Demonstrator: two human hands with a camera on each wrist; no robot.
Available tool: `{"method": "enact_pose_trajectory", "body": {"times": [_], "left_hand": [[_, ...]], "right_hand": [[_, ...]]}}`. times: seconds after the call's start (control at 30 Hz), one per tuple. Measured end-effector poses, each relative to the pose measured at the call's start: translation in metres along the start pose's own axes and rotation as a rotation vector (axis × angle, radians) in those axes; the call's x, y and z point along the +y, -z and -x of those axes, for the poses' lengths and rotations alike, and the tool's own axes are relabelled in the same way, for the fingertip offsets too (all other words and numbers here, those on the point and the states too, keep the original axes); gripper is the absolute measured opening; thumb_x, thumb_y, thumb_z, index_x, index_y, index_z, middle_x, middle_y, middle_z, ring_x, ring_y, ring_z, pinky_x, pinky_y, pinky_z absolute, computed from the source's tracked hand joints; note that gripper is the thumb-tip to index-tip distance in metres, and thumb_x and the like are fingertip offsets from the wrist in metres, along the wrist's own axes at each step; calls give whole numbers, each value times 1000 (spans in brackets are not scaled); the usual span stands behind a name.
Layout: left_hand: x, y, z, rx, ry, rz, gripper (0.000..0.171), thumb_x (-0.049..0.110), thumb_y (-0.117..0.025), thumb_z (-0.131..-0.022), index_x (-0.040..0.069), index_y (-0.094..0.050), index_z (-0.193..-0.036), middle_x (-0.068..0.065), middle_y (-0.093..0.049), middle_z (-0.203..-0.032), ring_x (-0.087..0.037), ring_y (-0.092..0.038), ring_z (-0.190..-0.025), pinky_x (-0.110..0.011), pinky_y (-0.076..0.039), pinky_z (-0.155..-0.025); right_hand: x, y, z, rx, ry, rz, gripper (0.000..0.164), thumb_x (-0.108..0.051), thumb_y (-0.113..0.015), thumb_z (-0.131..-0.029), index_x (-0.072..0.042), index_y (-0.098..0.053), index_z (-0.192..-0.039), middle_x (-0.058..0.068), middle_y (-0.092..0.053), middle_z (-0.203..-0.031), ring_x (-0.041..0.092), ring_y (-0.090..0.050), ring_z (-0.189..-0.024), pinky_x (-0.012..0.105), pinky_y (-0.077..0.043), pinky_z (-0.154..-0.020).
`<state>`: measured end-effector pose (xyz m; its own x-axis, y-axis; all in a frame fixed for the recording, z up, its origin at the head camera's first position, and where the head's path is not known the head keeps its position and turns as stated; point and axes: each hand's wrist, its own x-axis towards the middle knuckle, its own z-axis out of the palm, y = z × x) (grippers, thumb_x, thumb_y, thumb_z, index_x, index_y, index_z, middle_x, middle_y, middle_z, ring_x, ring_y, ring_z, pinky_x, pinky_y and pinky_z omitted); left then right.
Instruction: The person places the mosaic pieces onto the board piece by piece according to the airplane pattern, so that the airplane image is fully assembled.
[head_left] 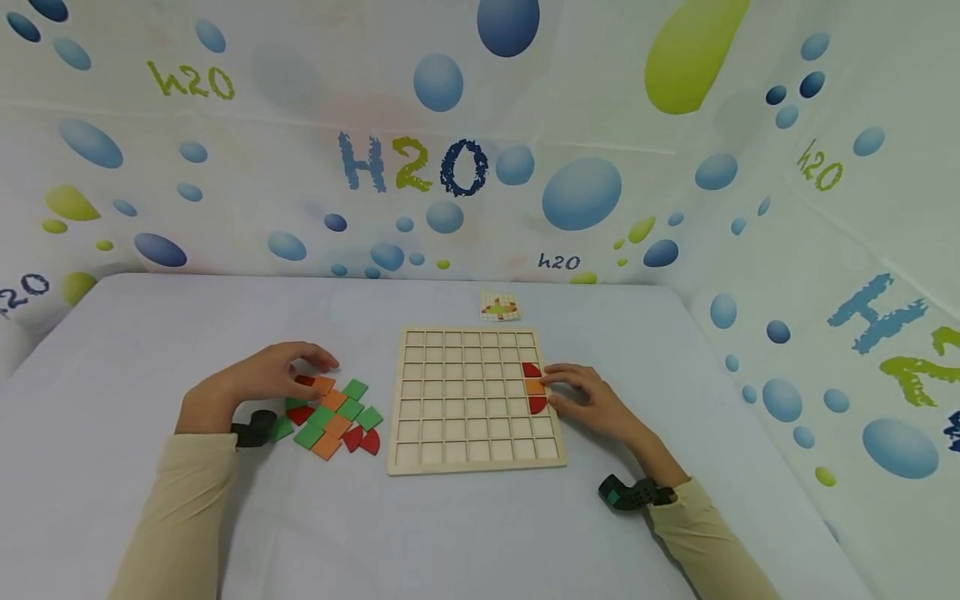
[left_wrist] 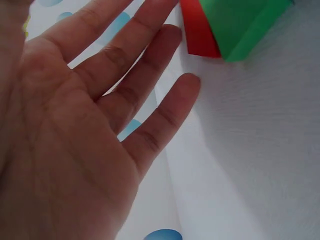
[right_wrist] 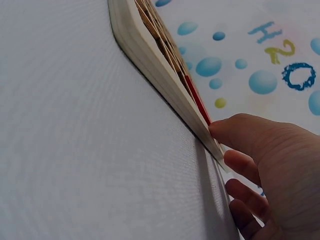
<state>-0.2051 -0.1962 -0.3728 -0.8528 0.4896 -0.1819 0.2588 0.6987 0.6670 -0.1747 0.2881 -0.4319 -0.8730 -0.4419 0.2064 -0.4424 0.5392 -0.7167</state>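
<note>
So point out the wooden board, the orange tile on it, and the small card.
Wooden board (head_left: 475, 390), head view, bare middle cell.
Orange tile (head_left: 534, 387), head view, top face.
Small card (head_left: 499, 307), head view, printed face.

In the head view, the board (head_left: 453, 409) lies on the surface (head_left: 300, 525), just right of the frame's centre, three pieces (head_left: 535, 387) in its rightmost column. A card (head_left: 500, 307) lies behind it. Loose pieces (head_left: 323, 417) lie to its left, beneath the left hand (head_left: 264, 369), perhaps untouched. The right hand (head_left: 596, 402) is at the board's right edge.
</note>
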Motion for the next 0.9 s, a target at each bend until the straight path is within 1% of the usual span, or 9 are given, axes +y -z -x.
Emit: {"method": "enact_pose_trajectory", "body": {"times": [0.17, 0.3, 0.4, 0.53, 0.67, 0.8, 0.9], "left_hand": [[1, 0, 2, 18, 22, 4, 40, 14, -74, -84, -3, -61, -118, -20, -61, -119, -40, -53, -113, -52, -49, -91], [0, 1, 4, 38, 19, 6, 33, 12, -74, -83, -2, -63, -111, -19, -62, -114, -42, -54, -111, -55, -48, -91], [-2, 1, 3, 55, 7, -12, 32, 14, -76, -83, -2, -65, -108, -18, -62, -111, -41, -55, -107, -54, -49, -89], [-5, 0, -1, 81, 1, -43, 32, 16, -77, -83, -2, -67, -107, -15, -64, -107, -36, -56, -103, -52, -50, -89], [-6, -1, -3, 99, -9, -65, 30, 16, -76, -83, -2, -67, -106, -12, -65, -103, -33, -55, -100, -52, -48, -89], [-5, -2, -3, 114, -6, -67, 30, 17, -75, -84, -1, -67, -107, -9, -65, -102, -29, -55, -99, -50, -47, -89], [-3, -3, -4, 121, -17, -60, 30, 16, -74, -85, -1, -66, -107, -10, -65, -103, -29, -56, -99, -49, -48, -88]], "right_hand": [[-3, 0, 0, -1, -6, -10, 31, -10, -68, -91, -8, -65, -122, 15, -54, -137, 37, -41, -130, 59, -32, -103], [-3, 0, 0, -1, -13, -12, 31, -10, -68, -91, -8, -66, -122, 14, -54, -137, 36, -41, -130, 58, -33, -103], [-3, 0, 1, -1, -14, -14, 31, -10, -68, -91, -8, -66, -122, 15, -54, -137, 36, -41, -130, 58, -33, -102], [-2, -1, 1, -3, -17, -20, 31, -10, -68, -91, -8, -66, -122, 15, -54, -137, 37, -41, -130, 59, -31, -103], [0, -1, 1, -4, -19, -22, 31, -11, -68, -91, -9, -66, -122, 15, -54, -137, 36, -40, -131, 60, -30, -105], [-1, 0, 0, -1, -20, -17, 32, -10, -68, -91, -8, -66, -123, 15, -55, -137, 36, -41, -131, 60, -30, -104], [-1, -1, 0, 3, -20, -15, 32, -8, -68, -91, -7, -65, -122, 16, -55, -137, 37, -41, -130, 60, -30, -104]]}}
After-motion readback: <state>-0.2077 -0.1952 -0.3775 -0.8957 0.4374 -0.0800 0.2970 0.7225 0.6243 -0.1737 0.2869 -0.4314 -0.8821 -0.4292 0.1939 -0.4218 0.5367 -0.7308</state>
